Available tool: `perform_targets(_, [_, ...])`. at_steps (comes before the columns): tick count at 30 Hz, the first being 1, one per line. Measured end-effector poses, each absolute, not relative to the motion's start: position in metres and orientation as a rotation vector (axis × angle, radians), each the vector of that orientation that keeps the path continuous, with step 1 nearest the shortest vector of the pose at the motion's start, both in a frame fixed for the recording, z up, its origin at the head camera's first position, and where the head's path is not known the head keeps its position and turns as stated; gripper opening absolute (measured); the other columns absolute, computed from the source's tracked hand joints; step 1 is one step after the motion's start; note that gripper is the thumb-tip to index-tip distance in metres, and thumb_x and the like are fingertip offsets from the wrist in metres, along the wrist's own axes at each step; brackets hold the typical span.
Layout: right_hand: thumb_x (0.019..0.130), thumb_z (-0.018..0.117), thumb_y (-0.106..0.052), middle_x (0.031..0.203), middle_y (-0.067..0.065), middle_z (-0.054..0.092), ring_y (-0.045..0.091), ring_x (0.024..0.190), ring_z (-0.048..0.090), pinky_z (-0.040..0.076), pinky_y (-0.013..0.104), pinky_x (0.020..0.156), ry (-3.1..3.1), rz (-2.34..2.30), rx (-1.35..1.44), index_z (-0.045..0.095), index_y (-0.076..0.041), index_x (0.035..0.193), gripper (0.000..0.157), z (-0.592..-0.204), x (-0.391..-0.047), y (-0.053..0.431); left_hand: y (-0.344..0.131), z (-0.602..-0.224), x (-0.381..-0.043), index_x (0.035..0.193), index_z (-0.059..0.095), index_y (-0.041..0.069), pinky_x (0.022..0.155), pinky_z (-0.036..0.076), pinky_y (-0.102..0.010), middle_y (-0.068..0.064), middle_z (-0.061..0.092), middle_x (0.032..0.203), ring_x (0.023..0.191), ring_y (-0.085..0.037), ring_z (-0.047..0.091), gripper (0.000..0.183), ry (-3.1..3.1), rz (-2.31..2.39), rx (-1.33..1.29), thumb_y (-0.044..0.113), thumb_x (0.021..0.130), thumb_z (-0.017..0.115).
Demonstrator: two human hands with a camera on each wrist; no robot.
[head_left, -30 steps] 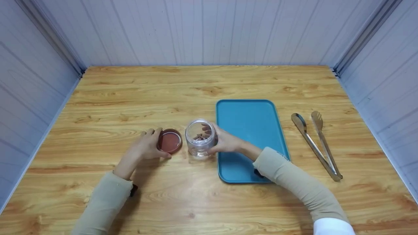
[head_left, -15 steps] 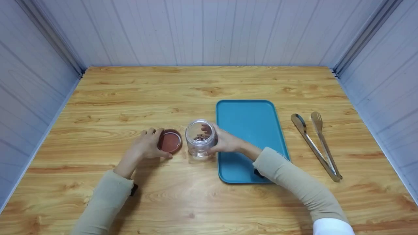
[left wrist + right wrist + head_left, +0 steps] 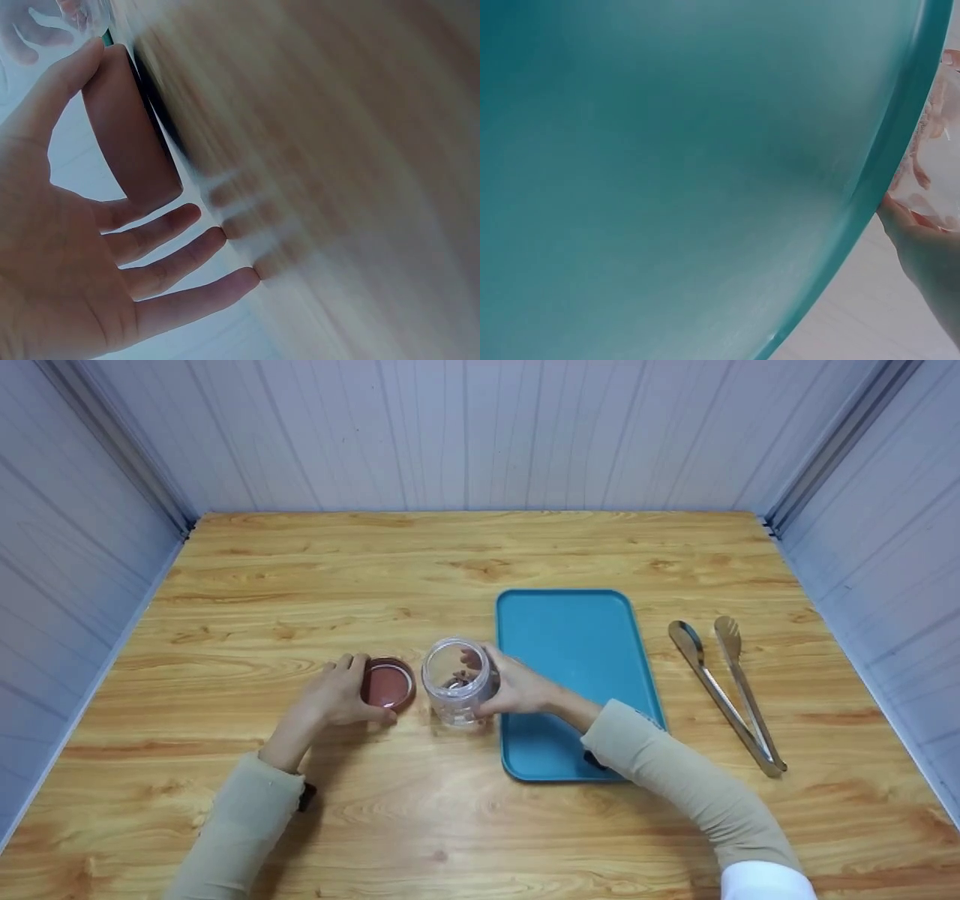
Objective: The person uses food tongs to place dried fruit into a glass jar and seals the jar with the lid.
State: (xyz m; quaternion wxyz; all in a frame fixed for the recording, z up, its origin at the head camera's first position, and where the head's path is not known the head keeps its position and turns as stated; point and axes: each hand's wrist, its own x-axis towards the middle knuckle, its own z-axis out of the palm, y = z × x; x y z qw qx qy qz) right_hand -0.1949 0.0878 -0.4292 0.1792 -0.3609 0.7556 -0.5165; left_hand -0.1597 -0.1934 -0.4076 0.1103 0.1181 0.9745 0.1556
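Lid (image 3: 388, 688), already off: left fingers (image 3: 355, 679) are gripping it. Jar (image 3: 453, 709), uncapped: right fingers (image 3: 493, 704) are gripping its side. Tongs (image 3: 733, 711): lying unused, right of the fingers.

The left hand (image 3: 334, 697) covers the left edge of the reddish-brown lid (image 3: 390, 686), and the right hand (image 3: 521, 684) hides part of the clear jar (image 3: 452, 705). The dark bits (image 3: 459, 681) inside are too small to tell. The right sleeve (image 3: 675, 772) covers the lower right corner of the blue tray (image 3: 566, 641). In the left wrist view the desk (image 3: 360, 112) is blurred; the right wrist view crops tray and jar.
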Motion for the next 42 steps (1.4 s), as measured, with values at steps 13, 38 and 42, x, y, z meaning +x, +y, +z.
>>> perform_targets(13, [0.069,0.074,-0.009,0.119,0.021,0.044,0.030,0.112,0.041,0.031,0.038,0.094,2.206,-1.440,-0.961,0.028,0.003,0.130,0.077,-0.388,-0.174,0.092,-0.199,-0.410,-0.159,0.122,0.034,-0.010,0.085,0.038,-0.049,-0.026,0.045,0.110,0.101,-0.037,0.045,0.087,2.821,0.762,0.449,0.046,0.067,0.072])
perform_targets(38, [0.067,0.073,-0.003,0.121,0.014,0.044,0.025,0.110,0.040,0.032,0.043,0.092,2.239,-1.613,-0.968,0.030,0.002,0.129,0.075,-0.376,-0.171,0.111,-0.191,-0.396,-0.150,0.129,0.031,-0.005,0.095,0.024,-0.033,-0.018,0.042,0.122,0.113,-0.022,0.035,0.063,2.174,2.030,0.350,0.003,0.076,0.064])
perform_targets(42, [0.066,0.074,-0.003,0.120,0.013,0.044,0.024,0.108,0.042,0.033,0.047,0.090,2.273,-1.602,-0.936,0.031,0.003,0.129,0.077,-0.375,-0.169,0.114,-0.187,-0.395,-0.148,0.129,0.029,-0.007,0.091,0.033,-0.027,-0.018,0.041,0.122,0.109,-0.020,0.040,0.067,1.986,2.209,0.380,0.003,0.075,0.066])
